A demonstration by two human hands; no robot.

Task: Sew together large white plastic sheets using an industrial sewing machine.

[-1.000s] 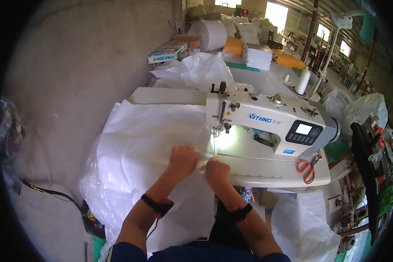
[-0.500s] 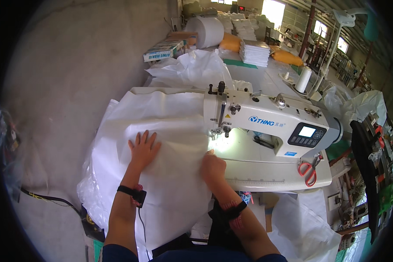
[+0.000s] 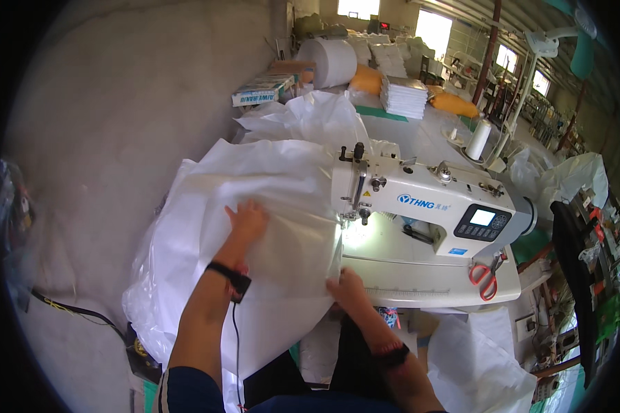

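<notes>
White Sheet at Sewing Machine: Position, Axis and Hand Contact

The white sheet (image 3: 293, 265) lies to the left of the white sewing machine (image 3: 387, 173), over the left part of the machine bed (image 3: 434, 275). Its long axis runs fore and aft, from beyond the machine head toward the person's lap, with a slight lean. The far end points away from the person; the near end drops toward the legs. The right edge follows the same direction, passing beside the lit needle area and continuing to the right hand. Broad, shallow folds cross the surface. Clear plastic film (image 3: 147, 296) borders the sheet on the left.

Left hand (image 3: 249, 220): placed palm down on the upper middle of the sheet. The thumb stands apart toward the left; the fingers are extended and blurred, so their exact spacing cannot be told.

Right hand (image 3: 350, 290): located at the sheet's right edge, nearer the person than the needle area. The fingers are curled, with the tips at the edge. Whether they pinch the material cannot be told.

Black straps encircle both wrists. A cable hangs from the left strap.

The machine arm extends to the right and carries a lit control panel (image 3: 482, 221). Red-handled scissors (image 3: 492, 275) rest at the right end of the bed, handles toward the person. A white thread cone (image 3: 478, 140) stands behind the machine.
</notes>
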